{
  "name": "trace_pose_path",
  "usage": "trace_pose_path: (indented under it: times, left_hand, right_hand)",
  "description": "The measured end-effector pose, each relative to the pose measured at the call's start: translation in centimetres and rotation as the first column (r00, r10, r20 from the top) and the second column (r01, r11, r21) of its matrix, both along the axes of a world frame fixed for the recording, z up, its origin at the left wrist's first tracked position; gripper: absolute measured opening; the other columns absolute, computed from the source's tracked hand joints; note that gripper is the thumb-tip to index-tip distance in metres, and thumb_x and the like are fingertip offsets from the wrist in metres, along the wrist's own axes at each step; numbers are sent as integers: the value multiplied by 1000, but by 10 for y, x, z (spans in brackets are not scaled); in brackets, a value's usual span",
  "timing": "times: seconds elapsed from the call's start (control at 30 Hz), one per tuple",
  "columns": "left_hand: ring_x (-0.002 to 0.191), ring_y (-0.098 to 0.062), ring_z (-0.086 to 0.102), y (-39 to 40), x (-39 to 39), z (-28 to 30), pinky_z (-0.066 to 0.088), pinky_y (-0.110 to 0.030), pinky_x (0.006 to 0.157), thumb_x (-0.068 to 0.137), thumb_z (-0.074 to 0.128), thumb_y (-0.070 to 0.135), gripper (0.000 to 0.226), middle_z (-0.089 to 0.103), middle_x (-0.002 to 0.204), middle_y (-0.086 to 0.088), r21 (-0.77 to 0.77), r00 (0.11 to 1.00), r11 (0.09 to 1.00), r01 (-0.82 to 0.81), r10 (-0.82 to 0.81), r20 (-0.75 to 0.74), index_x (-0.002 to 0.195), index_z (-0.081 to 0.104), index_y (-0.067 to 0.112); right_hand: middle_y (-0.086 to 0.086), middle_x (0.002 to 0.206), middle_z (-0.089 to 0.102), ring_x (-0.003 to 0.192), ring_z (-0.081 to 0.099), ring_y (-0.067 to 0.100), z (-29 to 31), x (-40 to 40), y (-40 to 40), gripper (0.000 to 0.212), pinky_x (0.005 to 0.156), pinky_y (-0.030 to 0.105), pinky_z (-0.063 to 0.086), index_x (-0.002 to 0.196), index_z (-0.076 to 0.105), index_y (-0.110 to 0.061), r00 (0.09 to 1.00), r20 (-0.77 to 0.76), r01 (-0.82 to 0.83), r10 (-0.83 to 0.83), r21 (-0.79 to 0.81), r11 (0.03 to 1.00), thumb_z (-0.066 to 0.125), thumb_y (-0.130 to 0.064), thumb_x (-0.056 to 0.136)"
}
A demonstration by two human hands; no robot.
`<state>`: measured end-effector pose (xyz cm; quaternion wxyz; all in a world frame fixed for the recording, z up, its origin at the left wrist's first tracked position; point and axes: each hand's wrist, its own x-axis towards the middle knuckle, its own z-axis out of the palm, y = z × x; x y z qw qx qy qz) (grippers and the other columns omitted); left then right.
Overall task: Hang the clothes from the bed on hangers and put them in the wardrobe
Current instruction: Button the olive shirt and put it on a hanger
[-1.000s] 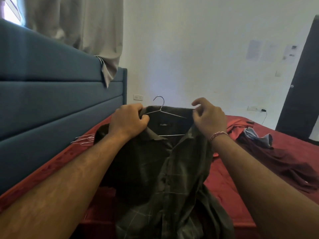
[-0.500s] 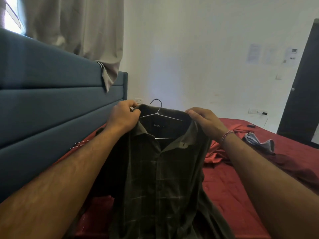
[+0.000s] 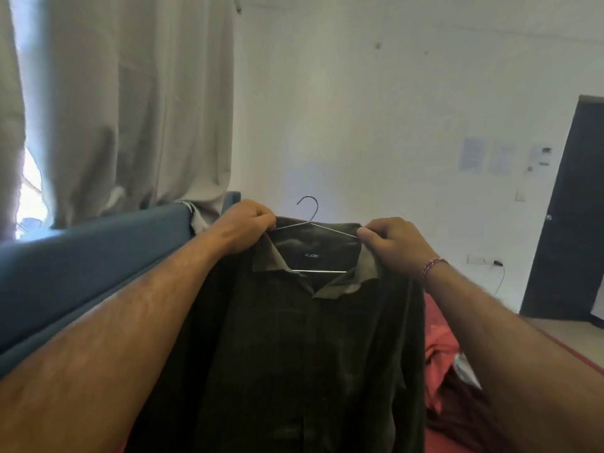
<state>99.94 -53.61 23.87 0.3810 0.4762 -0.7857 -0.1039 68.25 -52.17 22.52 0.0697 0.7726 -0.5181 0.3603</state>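
Up it goes: since a second ago the dark green shirt [image 3: 294,338] has been lifted clear of the bed [image 3: 439,335], and now it hangs in front of the person at headboard height. The wire hanger [image 3: 315,230] sits inside the collar, its hook poking up above the neckline, its lower bar showing across the open neck just under the label.

The left hand [image 3: 243,225] is clenched around the shirt's left shoulder, fingers curled over fabric and hanger end together. The right hand [image 3: 394,245] pinches the other shoulder at the collar edge, thumb and fingertips closed on cloth and wire; a red thread bracelet [image 3: 429,268] circles that wrist.

The shirt front faces the camera, placket running straight down, the hem out of view below. To the left stands the blue headboard [image 3: 98,266] with a pale curtain [image 3: 130,99] draped over its top. Low on the right, other clothes [image 3: 457,397] lie on the red bedsheet, partly hidden by the right forearm. A dark door [image 3: 568,217] stands at the far right.
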Motion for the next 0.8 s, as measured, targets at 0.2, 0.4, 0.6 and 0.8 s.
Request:
trace_pose_path:
  times: [0.2, 0.4, 0.6, 0.8]
  left_hand:
    - [95, -16, 71, 32, 28, 196, 58, -46, 92, 76, 85, 54, 45, 75, 97, 6, 83, 947, 990, 112, -132, 294, 109, 71, 26]
    - [91, -15, 74, 65, 57, 341, 59, -42, 95, 94, 73, 31, 22, 79, 92, 5, -4, 986, 989, 148, -147, 80, 113, 76, 20]
    - [87, -19, 64, 95, 73, 387, 59, -27, 78, 64, 89, 63, 108, 51, 128, 1, -119, 986, 982, 144, -132, 104, 150, 29, 38]
    - [139, -23, 36, 103, 69, 345, 47, -39, 110, 57, 100, 45, 117, 14, 156, 10, -301, 888, 952, 55, 91, 451, 146, 22, 49]
  right_hand:
    - [-15, 52, 54, 57, 50, 14, 201, 8, 16, 57, 65, 37, 42, 57, 48, -20, 998, 69, 3, -1, -21, 1000, 43, -52, 105]
    - [-11, 98, 67, 93, 67, 15, 333, 19, 46, 24, 83, 31, 57, 116, 58, -46, 955, 74, -292, 286, 90, 952, 59, -44, 92]
    - [-5, 67, 63, 66, 56, 12, 386, 52, 53, 21, 66, 30, 46, 75, 70, -27, 978, 39, -201, 205, -73, 977, 73, -35, 94]
    - [10, 79, 70, 73, 67, 18, 373, 55, 34, 29, 70, 34, 55, 85, 80, -9, 934, 268, -318, 234, 333, 888, 74, -36, 94]
